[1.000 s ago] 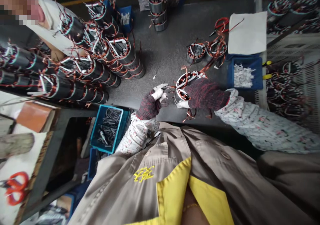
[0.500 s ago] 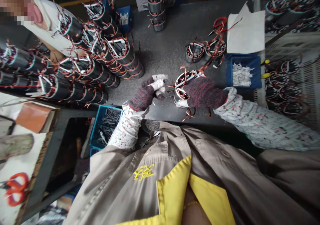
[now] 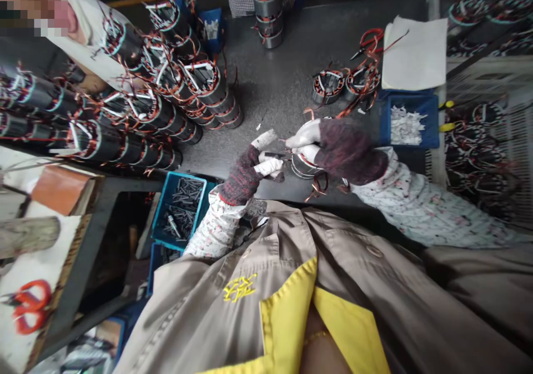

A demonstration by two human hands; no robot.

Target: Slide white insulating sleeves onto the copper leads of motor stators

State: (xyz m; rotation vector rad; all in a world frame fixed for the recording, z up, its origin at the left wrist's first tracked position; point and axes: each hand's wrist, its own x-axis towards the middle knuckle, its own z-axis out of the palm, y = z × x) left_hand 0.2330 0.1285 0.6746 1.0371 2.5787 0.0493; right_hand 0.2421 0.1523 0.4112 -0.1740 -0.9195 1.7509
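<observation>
My right hand, in a dark red knitted glove with white fingertips, grips a wound motor stator and covers most of its top. Copper wire ends stick out around the stator's lower edge. My left hand, in a matching glove, pinches a small dark-tipped hand tool between its white fingertips. The tool's tip sits just left of the stator, close to its copper wires. Its exact kind is hard to tell at this size.
Tall stacks of wound stators fill the bench's left side. Two more stators lie ahead, near red-handled scissors, white paper and a blue bin of white scraps. A teal bin of dark rods sits below the bench edge. A co-worker's sleeve shows top left.
My right hand has rolled over the stator, now covering its top. My left hand has moved closer to the stator, bringing the tool tip next to the wires.
</observation>
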